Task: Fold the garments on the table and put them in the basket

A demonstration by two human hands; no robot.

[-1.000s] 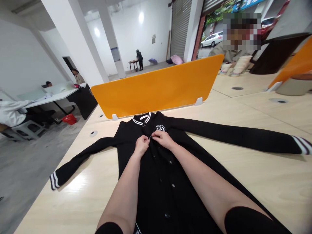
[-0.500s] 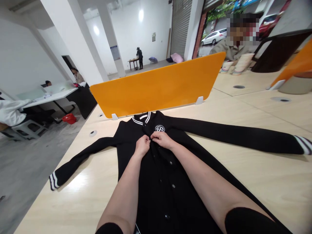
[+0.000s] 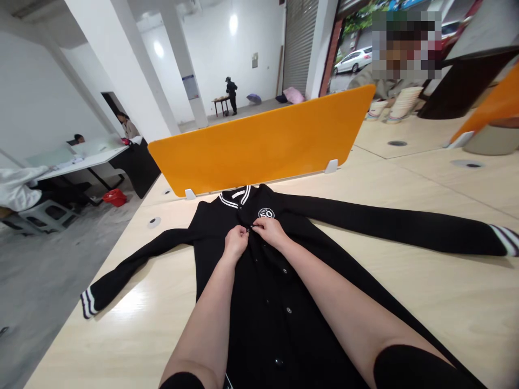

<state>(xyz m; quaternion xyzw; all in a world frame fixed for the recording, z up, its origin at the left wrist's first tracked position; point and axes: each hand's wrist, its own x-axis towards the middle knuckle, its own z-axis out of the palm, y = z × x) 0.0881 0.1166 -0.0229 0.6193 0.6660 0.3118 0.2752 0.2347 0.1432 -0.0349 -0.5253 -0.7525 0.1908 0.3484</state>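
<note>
Black jacket (image 3: 259, 281): laid flat, front up, on pale wood worktop (image 3: 425, 292); collar with white stripes toward orange divider panel (image 3: 259, 143); both sleeves spread out sideways, striped cuffs at the ends; round white "50" badge (image 3: 266, 213) on chest; row of dark snap buttons down the front placket.

Left hand (image 3: 235, 241): fingers pinched shut on the placket edge just below the collar, forearm lying over the jacket body.

Right hand (image 3: 270, 231): fingers pinched shut on the facing placket edge, fingertips meeting those of the left hand at a snap, just below the badge.

Worktop also carrying: round cable grommet (image 3: 154, 221) left of the jacket's shoulder; stack of pale bowls (image 3: 401, 105) beyond the divider, far right.

Surroundings: person seated behind the bowls, far right; white desk (image 3: 77, 159) at left with people seated; figure standing at a small table at the back wall; red basket (image 3: 115, 198) on the grey floor.
</note>
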